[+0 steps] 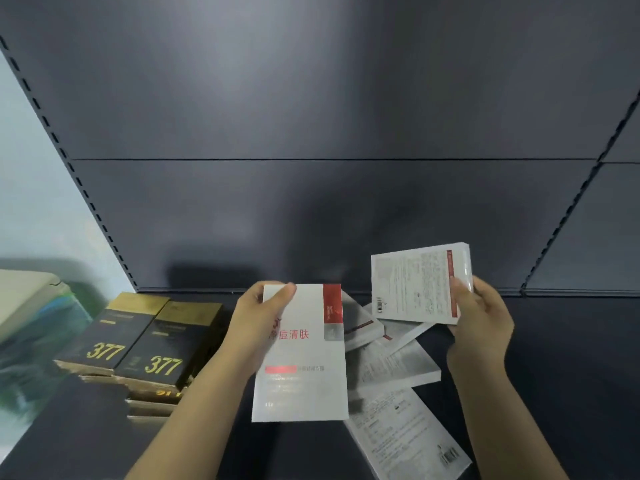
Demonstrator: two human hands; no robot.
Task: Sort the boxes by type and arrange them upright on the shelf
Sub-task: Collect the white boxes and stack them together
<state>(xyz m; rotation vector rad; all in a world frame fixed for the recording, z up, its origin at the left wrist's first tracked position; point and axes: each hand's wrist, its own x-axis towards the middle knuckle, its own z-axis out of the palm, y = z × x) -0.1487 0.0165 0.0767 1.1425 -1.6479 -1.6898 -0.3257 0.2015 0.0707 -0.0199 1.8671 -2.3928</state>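
Note:
My left hand (258, 318) grips a white box with a red corner and red characters (300, 358) by its top left edge, front face toward me, held upright above the shelf. My right hand (481, 323) holds a second white box (415, 285) by its right side, its printed back facing me, raised and tilted. Below and between them several more white boxes (394, 362) lie flat and overlapping on the dark shelf (571, 358). At the left, black and gold boxes marked 377 (152, 344) lie in a stack, two side by side on top.
The dark back panel (311, 202) rises behind the shelf, with slotted uprights at both sides. A pale wall and a blurred greenish object (31, 334) lie beyond the left upright. Bare shelf surface shows at the right and the front left.

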